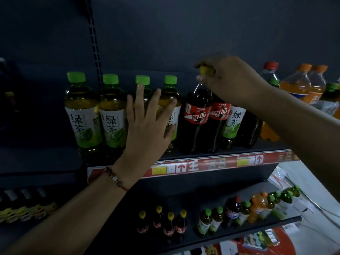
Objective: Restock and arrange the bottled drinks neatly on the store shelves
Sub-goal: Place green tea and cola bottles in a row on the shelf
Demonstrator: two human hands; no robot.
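Here: cola (197,115), upper shelf (211,163), right of teas (112,111). Right hand (226,78) pinching yellow cap; left hand (149,122) flat, fingers straight, against teas. Probably heavy, stiff, slick; better held at waist.

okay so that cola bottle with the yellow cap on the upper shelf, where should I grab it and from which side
Take the cola bottle at its yellow cap and narrow neck, from above, as the right hand does now. Green tea bottles and another cola crowd its sides, so only the top is free.
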